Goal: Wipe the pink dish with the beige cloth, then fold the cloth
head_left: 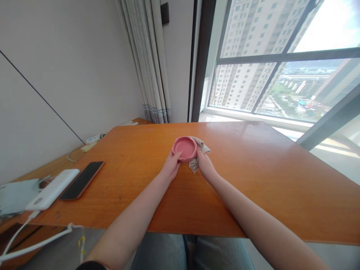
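Observation:
A round pink bowl (pixel 185 147) is held above the wooden table, its hollow side facing me. My left hand (pixel 171 165) grips its lower left rim, with the thumb over the inside. On the right side, my right hand (pixel 206 163) is closed on a light grey cloth (pixel 201 144) pressed against the bowl's outer edge. Part of the cloth sticks out behind the bowl, and a corner hangs below it. The fingers of my right hand are partly hidden by the cloth.
The brown wooden table (pixel 135 150) spreads beneath my arms. At left lie a dark phone (pixel 82 180) and a white power bank (pixel 53 189) with a cable, beside a pale grey pouch-like item (pixel 18 197). A power strip (pixel 94 138) sits by the wall. A large window stands behind.

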A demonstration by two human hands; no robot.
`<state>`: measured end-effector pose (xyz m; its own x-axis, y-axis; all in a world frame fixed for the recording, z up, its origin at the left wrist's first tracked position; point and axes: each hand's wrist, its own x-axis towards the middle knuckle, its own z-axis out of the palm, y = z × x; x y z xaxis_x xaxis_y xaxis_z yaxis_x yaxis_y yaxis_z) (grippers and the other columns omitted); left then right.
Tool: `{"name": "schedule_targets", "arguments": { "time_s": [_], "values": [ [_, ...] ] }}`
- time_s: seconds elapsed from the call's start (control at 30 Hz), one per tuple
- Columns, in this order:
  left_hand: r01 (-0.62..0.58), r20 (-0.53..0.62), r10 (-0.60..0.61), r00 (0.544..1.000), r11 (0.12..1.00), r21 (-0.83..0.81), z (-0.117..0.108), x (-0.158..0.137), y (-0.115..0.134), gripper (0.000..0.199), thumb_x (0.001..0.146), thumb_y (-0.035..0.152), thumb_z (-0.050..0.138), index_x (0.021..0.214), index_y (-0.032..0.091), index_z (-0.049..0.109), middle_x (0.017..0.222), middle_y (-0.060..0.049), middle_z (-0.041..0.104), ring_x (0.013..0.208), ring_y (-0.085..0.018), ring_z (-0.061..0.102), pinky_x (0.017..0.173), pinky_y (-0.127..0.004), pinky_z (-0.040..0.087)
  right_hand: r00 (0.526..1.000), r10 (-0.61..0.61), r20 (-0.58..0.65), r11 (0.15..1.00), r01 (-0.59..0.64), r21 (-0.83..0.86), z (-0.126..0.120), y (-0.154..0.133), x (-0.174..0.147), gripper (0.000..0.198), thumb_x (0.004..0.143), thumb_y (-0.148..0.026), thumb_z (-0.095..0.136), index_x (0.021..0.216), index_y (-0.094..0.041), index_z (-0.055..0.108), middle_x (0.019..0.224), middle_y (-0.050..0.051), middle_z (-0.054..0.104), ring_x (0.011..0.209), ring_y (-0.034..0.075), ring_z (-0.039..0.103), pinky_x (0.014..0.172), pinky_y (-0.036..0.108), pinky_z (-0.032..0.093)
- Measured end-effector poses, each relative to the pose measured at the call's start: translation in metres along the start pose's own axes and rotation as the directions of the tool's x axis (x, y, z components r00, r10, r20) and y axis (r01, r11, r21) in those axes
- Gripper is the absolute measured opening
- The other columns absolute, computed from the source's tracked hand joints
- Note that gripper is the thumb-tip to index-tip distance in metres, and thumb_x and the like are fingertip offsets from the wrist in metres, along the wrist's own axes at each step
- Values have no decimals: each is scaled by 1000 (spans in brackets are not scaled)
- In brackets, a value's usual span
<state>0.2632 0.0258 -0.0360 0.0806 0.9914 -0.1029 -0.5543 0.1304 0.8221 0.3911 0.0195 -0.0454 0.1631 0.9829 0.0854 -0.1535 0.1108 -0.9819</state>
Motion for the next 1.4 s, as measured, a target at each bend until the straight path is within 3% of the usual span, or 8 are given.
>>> {"name": "schedule_targets", "arguments": {
  "time_s": [0.1, 0.3, 0.53, 0.67, 0.83, 0.93, 1.2, 1.4],
  "values": [
    [125, 50, -130, 990, 987, 106, 2, -6, 0, 57, 69, 21, 74, 121, 25, 52, 121, -6, 61, 99, -18, 62, 85, -32, 51, 997, -12, -75, 1000, 10, -20, -10, -9, 10, 45, 83, -49, 52, 123, -28, 57, 127, -1, 60, 124, 21, 50, 108, 38, 36],
    [286, 103, -305, 947, 944, 166, 4, -10, 10, 42, 85, 43, 52, 122, 23, 55, 123, -10, 61, 109, -25, 60, 81, -38, 55, 995, 56, -77, 998, -54, 24, -14, -17, 13, 36, 80, -44, 54, 106, -23, 65, 109, 1, 69, 108, 24, 60, 96, 37, 46],
    [169, -50, -167, 985, 985, 33, 5, -5, 5, 36, 87, 37, 50, 118, 20, 59, 122, -7, 63, 112, -23, 58, 84, -33, 54, 990, 44, -134, 999, -42, 20, 0, 6, 4, 49, 83, -54, 51, 124, -28, 56, 125, -1, 61, 121, 21, 52, 102, 35, 42],
    [125, -18, -124, 992, 991, 56, 3, -5, 3, 42, 85, 36, 56, 123, 20, 55, 127, -8, 59, 112, -21, 58, 84, -30, 53, 990, 26, -140, 996, -15, 85, -1, 6, 3, 53, 83, -53, 50, 129, -28, 52, 129, -1, 58, 120, 20, 52, 99, 34, 44],
    [243, 191, -303, 934, 928, 281, 2, -10, 7, 49, 79, 46, 63, 120, 18, 60, 119, -12, 64, 107, -24, 60, 85, -32, 52, 986, 111, -122, 985, -92, 148, -20, -8, 18, 39, 78, -47, 58, 105, -20, 65, 107, 4, 70, 104, 25, 62, 87, 35, 52],
    [286, 182, -356, 917, 902, 323, 2, -13, 9, 51, 81, 54, 56, 117, 19, 62, 111, -13, 67, 99, -25, 63, 78, -34, 54, 977, 214, -12, 951, -206, 229, -22, -10, 23, 27, 76, -41, 61, 90, -18, 68, 99, 8, 72, 99, 26, 64, 85, 36, 53],
    [111, 48, -123, 991, 974, 198, 0, -9, 7, 49, 78, 43, 65, 121, 23, 55, 119, -9, 63, 101, -21, 62, 82, -32, 53, 996, 87, -10, 935, -78, 347, 4, -5, 7, 37, 79, -40, 54, 111, -24, 62, 119, 2, 65, 115, 23, 58, 92, 36, 51],
    [287, 166, -348, 923, 907, 308, 0, -12, 14, 63, 78, 66, 51, 121, 20, 59, 114, -14, 66, 100, -26, 63, 80, -36, 53, 968, 223, -117, 933, -178, 312, -11, -6, 16, 23, 70, -32, 62, 88, -19, 66, 101, 6, 72, 100, 25, 64, 86, 36, 54]
  ]
}}
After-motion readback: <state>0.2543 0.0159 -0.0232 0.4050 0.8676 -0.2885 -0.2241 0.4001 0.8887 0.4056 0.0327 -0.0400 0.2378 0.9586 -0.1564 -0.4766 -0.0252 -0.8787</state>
